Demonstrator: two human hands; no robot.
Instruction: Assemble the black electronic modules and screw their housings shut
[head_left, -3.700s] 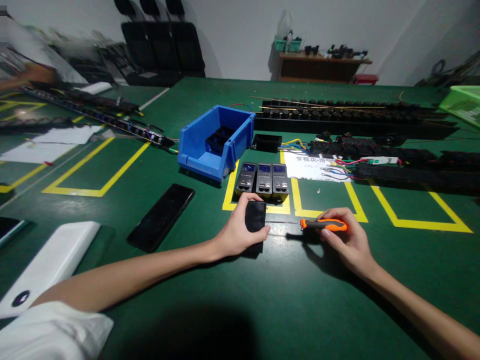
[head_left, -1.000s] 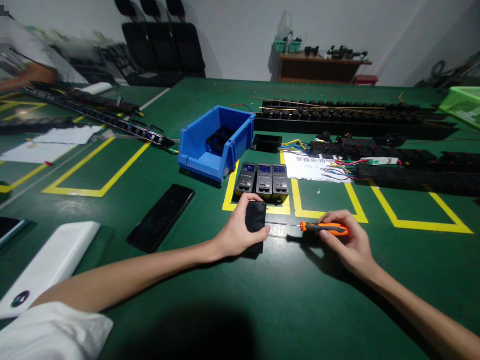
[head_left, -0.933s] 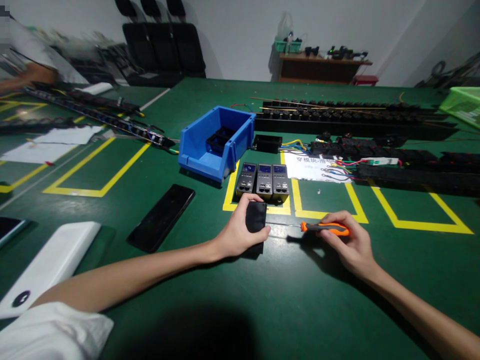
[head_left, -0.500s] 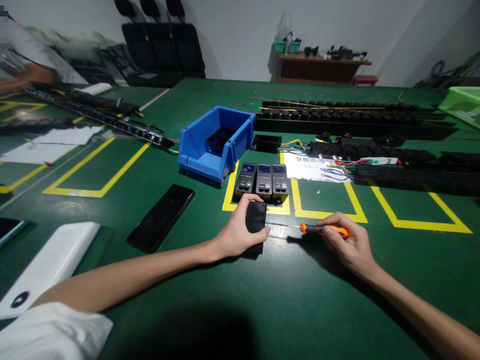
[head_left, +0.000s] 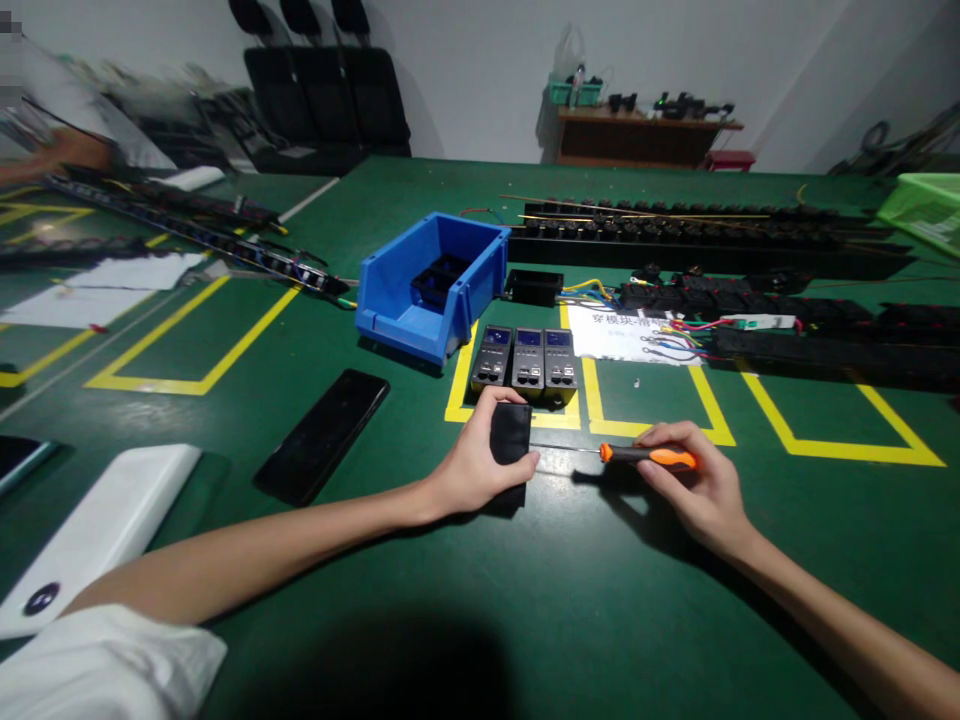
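My left hand (head_left: pixel 472 462) is closed around a small black module (head_left: pixel 511 438) that stands on the green table (head_left: pixel 525 600). My right hand (head_left: pixel 694 487) grips the orange handle of a screwdriver (head_left: pixel 646 456). Its thin shaft lies level and points left, with the tip at the module's right side. Just behind the held module, three grey modules (head_left: pixel 528 358) with blue screens stand side by side on a yellow line.
A blue bin (head_left: pixel 431 285) with black parts stands behind left. A black phone (head_left: pixel 322 433) and a white device (head_left: pixel 97 525) lie at left. Long black power strips (head_left: pixel 712 240), coloured wires and a paper label (head_left: pixel 626 333) fill the back right. Another person's arm (head_left: pixel 52 155) is far left.
Almost nothing differs. My right hand's fingers have shifted slightly on the screwdriver handle, as in turning it. The left hand and the module have stayed put.
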